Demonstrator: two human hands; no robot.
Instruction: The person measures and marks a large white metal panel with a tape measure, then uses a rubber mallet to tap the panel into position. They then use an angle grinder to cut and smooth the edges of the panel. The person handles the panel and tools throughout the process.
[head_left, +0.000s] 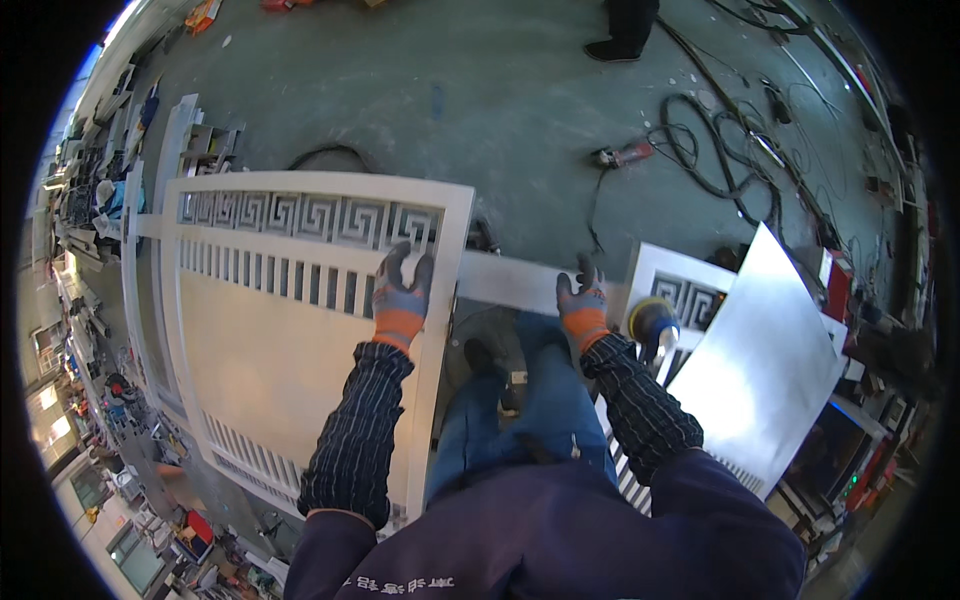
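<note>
Both my hands wear grey and orange work gloves. My left hand (402, 298) is over the right side of a large pale metal panel (452, 240), near its slats and key-pattern border. Its fingers and thumb are spread apart with nothing between them. My right hand (583, 303) is above the right end of a flat metal bar (515, 280) that spans between the two panels. Its thumb and fingers also stand apart and hold nothing. Whether either hand touches the metal beneath is hard to tell. Just right of it, a round yellow-and-black sander (655, 322) rests on a second patterned panel (645, 262).
A shiny metal sheet (765, 350) lies slanted across the right panel. Beyond, a red angle grinder (627, 154) lies on the green floor near coiled dark hoses (700, 150). A person's dark shoe (612, 50) shows at the top. Cluttered shelving lines the left.
</note>
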